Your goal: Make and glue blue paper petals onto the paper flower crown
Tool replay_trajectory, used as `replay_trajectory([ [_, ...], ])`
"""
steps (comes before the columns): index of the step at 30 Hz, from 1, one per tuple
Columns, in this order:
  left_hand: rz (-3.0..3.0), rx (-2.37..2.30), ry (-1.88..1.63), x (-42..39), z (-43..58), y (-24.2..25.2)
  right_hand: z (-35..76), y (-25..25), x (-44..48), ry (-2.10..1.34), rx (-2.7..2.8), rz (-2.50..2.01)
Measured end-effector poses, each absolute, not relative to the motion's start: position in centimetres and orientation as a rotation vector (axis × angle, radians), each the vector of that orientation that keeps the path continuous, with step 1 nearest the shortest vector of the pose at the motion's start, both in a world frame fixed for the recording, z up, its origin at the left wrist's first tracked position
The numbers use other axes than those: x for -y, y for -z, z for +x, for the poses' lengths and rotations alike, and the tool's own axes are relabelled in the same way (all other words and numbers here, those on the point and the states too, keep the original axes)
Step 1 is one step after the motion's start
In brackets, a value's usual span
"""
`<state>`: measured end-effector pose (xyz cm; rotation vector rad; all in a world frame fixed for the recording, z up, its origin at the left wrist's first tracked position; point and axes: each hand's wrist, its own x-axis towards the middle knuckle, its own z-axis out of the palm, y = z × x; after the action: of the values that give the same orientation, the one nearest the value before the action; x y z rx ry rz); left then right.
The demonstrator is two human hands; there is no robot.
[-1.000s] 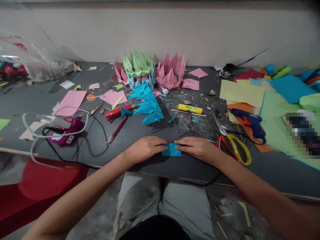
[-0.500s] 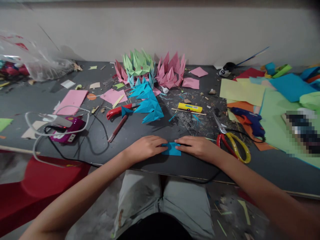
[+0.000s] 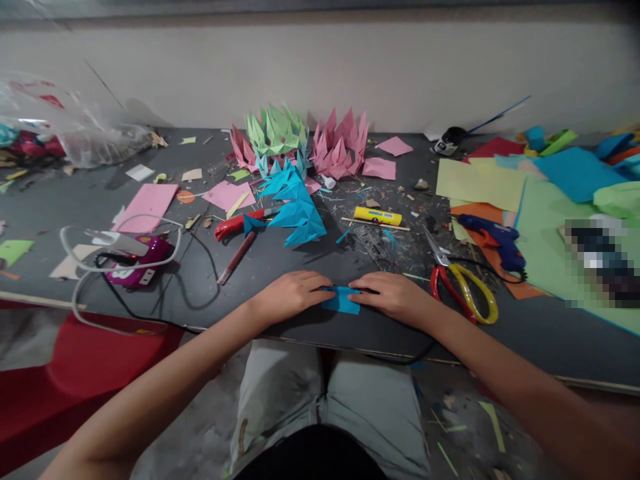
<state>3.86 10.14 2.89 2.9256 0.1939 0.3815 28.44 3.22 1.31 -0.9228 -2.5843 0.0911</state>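
A small folded piece of blue paper (image 3: pixel 343 303) lies at the table's front edge between my two hands. My left hand (image 3: pixel 297 293) has its fingertips closed on the paper's left end. On the opposite end, the fingers of my right hand (image 3: pixel 387 293) pinch the upper right corner. Parts of the paper are hidden under the fingertips. Beyond the hands rests a blue folded-paper piece with several points (image 3: pixel 300 217). Scissors (image 3: pixel 463 287) with red and yellow handles lie just right of my right hand.
Pink (image 3: pixel 343 150) and green (image 3: pixel 277 133) pointed paper crowns stand near the wall. A yellow glue stick (image 3: pixel 377 215), a red-handled cutter (image 3: pixel 237 225) and a blue glue gun (image 3: pixel 493 237) lie about. Left is a purple power adapter (image 3: pixel 143 267) with cables; right are coloured sheets (image 3: pixel 480 187).
The view has shifted slightly. Both hands keep their hold on the blue paper, which is tilted a little more, its right end lower.
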Motion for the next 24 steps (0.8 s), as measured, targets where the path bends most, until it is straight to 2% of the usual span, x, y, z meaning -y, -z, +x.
replay_trajectory([
  [6, 2.474, -0.551, -0.521, -10.2, 4.6, -3.2, 27.6, -2.6, -3.0, -0.571, 2.253, -1.189],
  [11, 2.472, -0.660, -0.331, -10.4, 6.0, -4.9, 25.9, -5.1, -3.4, -0.862, 1.877, -1.429],
  [15, 2.430, -0.746, -0.232, -10.6, 6.9, -5.8, 24.9, -4.7, -4.8, -0.957, 1.786, -1.578],
  [20, 2.196, -0.963, -0.291, -10.7, 6.4, -5.5, 25.5, -2.8, -5.6, -1.134, 1.379, -1.489],
  [24, 2.232, -0.979, -0.335, -11.0, 5.5, -4.2, 26.2, -1.8, -5.1, -1.168, 1.422, -1.494],
])
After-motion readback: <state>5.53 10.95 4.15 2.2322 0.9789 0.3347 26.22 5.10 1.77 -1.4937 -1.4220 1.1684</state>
